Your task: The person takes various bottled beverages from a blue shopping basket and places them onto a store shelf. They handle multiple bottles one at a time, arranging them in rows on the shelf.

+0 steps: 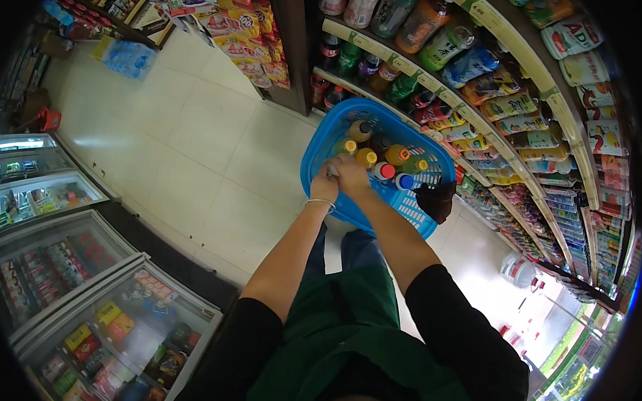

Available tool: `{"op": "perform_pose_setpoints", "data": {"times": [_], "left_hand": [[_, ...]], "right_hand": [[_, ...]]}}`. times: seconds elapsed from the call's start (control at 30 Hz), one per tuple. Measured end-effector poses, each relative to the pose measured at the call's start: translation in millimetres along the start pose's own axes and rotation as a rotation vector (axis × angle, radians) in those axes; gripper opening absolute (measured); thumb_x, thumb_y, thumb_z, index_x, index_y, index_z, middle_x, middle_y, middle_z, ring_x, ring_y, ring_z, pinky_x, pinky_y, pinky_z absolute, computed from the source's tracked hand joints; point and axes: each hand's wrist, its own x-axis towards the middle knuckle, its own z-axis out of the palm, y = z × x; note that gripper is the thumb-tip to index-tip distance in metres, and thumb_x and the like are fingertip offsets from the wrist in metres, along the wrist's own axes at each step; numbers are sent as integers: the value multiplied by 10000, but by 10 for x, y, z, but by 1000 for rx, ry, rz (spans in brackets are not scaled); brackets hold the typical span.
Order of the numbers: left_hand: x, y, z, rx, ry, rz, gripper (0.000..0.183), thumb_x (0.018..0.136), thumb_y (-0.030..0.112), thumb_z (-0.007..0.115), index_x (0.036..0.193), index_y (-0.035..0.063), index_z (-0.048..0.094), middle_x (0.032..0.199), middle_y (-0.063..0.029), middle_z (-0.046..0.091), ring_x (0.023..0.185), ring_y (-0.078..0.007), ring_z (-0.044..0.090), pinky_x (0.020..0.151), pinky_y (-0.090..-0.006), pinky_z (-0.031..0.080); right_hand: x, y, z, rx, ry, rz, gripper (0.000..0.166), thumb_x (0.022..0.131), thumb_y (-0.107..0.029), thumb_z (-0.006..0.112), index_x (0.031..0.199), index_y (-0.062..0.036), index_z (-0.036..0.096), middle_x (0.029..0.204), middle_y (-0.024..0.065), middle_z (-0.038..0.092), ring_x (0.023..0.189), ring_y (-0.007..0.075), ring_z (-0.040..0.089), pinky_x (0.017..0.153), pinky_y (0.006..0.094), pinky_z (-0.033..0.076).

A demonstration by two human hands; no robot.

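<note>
My left hand [325, 187] and my right hand [351, 173] meet over the near left part of a blue plastic basket [317, 141]. A small greyish thing shows between the fingers, too hidden to name or to tell which hand holds it. Several drink bottles stand in the basket, caps up. Closest to my right hand are a yellow-capped bottle [366, 157] and a red-capped bottle [384, 171]. A blue-capped bottle [404, 181] and an orange-capped bottle [398, 154] are farther right. Dark brown cloth [437, 202] hangs over the basket's right rim.
Drink shelves [417, 67] curve along the right, close beside the basket. Snack packets [244, 32] hang at the shelf's end. Glass-topped chest freezers [117, 338] line the left. A large water bottle [517, 271] and a blue-wrapped pack [128, 57] rest on the tiled floor [199, 120].
</note>
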Motion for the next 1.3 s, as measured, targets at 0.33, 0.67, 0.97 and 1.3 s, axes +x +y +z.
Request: {"op": "perform_pose_setpoints", "data": {"times": [0.33, 0.67, 0.97, 1.3], "left_hand": [[-101, 495, -448, -377, -199, 231, 455, 867, 91, 615, 1308, 45, 512, 1272, -136, 574, 1165, -256, 559, 955, -335, 452], [-386, 1885, -629, -530, -905, 401, 635, 841, -10, 632, 1408, 32, 351, 1342, -83, 487, 1260, -188, 450, 1036, -317, 377], [-854, 2758, -514, -502, -1082, 443, 737, 741, 10, 750, 1382, 74, 391, 1260, -40, 546, 1178, -165, 501, 1024, -340, 387], [-1023, 3345, -46, -549, -748, 658, 722, 720, 89, 796, 1336, 46, 422, 1222, -78, 562, 1122, -193, 551, 962, -324, 442]], "right_hand": [[-216, -111, -1825, 191, -57, -85, 434, 684, -187, 749, 1082, -111, 592, 1119, 103, 600, 1035, 306, 574, 857, 392, 485], [-611, -134, -3475, 480, -168, -132, 430, 737, -37, 684, 1148, -93, 574, 1136, 50, 571, 1083, 197, 550, 972, 343, 436], [-1128, 123, -3940, 1214, -103, -168, 450, 791, -13, 661, 1221, -76, 541, 1197, 31, 578, 1119, 142, 541, 979, 301, 419], [-1427, 325, -4044, 1030, 449, 30, 576, 862, -155, 670, 1366, -45, 415, 1300, 77, 518, 1195, 196, 492, 1004, 344, 392]]}}
